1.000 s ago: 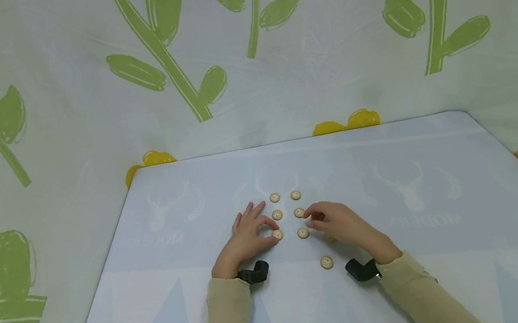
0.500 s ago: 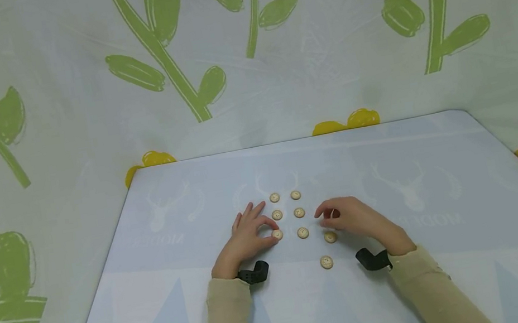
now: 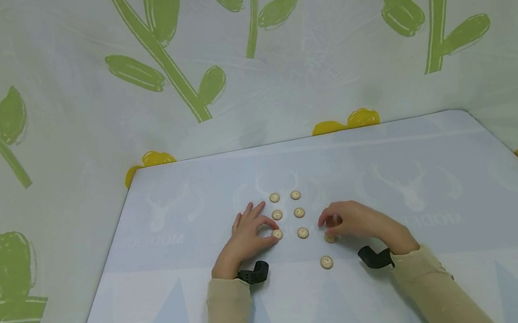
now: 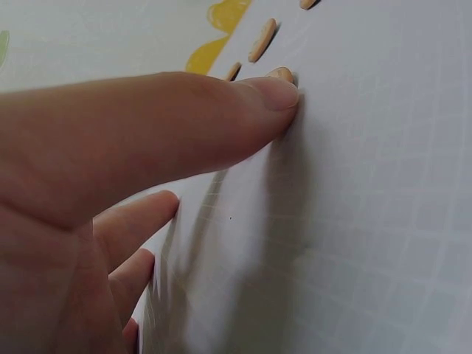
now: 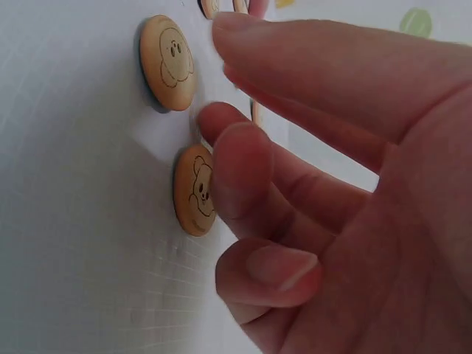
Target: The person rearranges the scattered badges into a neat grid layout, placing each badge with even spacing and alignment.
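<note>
Several small round wooden pieces with drawn animal faces lie on the table. My left hand (image 3: 246,240) pinches the nearest left-row wooden piece (image 3: 277,235) between thumb and index finger, the other fingers spread. In the left wrist view its thumb (image 4: 221,110) covers most of that piece. My right hand (image 3: 357,222) is bent loosely over another wooden piece (image 3: 330,238), partly hidden by it. In the right wrist view the fingers are loosely curled with nothing between them, close beside a bear-faced piece (image 5: 195,192). A second faced piece (image 5: 169,63) lies nearby.
Two short rows hold the other pieces, including a far-left piece (image 3: 274,197) and a near-right piece (image 3: 303,232). A separate piece (image 3: 326,262) lies nearer the person. The pale table (image 3: 136,316) ends at a flower-printed cloth (image 3: 81,127).
My right hand has drawn back rightward from the right row, then lowered slightly over the loose piece beside it. The left hand keeps its place.
</note>
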A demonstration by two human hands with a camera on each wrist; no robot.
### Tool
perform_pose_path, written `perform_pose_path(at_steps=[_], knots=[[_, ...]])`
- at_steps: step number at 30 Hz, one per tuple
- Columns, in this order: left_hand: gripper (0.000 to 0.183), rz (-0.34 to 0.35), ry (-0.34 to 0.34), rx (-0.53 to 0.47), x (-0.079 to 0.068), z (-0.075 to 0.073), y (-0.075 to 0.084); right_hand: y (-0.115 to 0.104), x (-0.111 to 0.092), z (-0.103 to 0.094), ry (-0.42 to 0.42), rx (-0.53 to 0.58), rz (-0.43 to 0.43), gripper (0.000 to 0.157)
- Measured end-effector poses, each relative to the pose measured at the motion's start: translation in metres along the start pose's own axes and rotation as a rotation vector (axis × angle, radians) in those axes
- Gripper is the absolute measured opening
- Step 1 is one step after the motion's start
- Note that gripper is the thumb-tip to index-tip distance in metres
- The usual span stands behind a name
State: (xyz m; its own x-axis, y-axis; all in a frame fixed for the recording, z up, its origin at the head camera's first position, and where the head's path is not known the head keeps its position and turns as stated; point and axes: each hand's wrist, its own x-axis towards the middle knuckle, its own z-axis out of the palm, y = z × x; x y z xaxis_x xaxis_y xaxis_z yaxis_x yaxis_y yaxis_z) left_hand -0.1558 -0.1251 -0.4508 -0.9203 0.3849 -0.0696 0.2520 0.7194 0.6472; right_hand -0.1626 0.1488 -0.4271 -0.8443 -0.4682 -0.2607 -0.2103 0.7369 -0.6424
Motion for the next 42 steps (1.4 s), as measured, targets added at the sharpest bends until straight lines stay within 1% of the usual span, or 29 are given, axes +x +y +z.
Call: perform_pose_path(at_steps=[3, 8, 14, 20, 29, 36, 42], knots=[[0.014, 0.002, 0.003, -0.003, -0.0006, 0.0000, 0.0002, 0.0009, -0.0002, 0.0012, -0.023, -0.008, 0.006, 0.018], [0.014, 0.006, 0.008, -0.008, -0.0008, 0.0004, -0.0001, 0.0005, -0.0012, 0.0013, -0.053, -0.054, -0.020, 0.017], [0.014, 0.004, 0.007, -0.010, -0.0010, -0.0005, 0.0007, -0.0031, -0.0046, -0.0012, -0.073, -0.087, -0.044, 0.019], [0.013, 0.006, 0.008, -0.014, -0.0016, -0.0005, 0.0013, -0.0040, -0.0044, -0.0014, -0.067, -0.116, -0.072, 0.018], [0.014, 0.009, 0.010, 0.002, -0.0016, -0.0001, 0.0005, -0.0053, -0.0045, 0.0003, -0.043, -0.119, -0.067, 0.016], [0.014, 0.022, 0.014, -0.007, -0.0022, -0.0004, 0.0008, -0.0085, -0.0037, 0.0011, -0.031, -0.101, -0.023, 0.012], [0.014, 0.016, 0.012, -0.008, -0.0022, -0.0011, 0.0017, -0.0082, -0.0040, -0.0001, -0.042, -0.110, -0.046, 0.009]])
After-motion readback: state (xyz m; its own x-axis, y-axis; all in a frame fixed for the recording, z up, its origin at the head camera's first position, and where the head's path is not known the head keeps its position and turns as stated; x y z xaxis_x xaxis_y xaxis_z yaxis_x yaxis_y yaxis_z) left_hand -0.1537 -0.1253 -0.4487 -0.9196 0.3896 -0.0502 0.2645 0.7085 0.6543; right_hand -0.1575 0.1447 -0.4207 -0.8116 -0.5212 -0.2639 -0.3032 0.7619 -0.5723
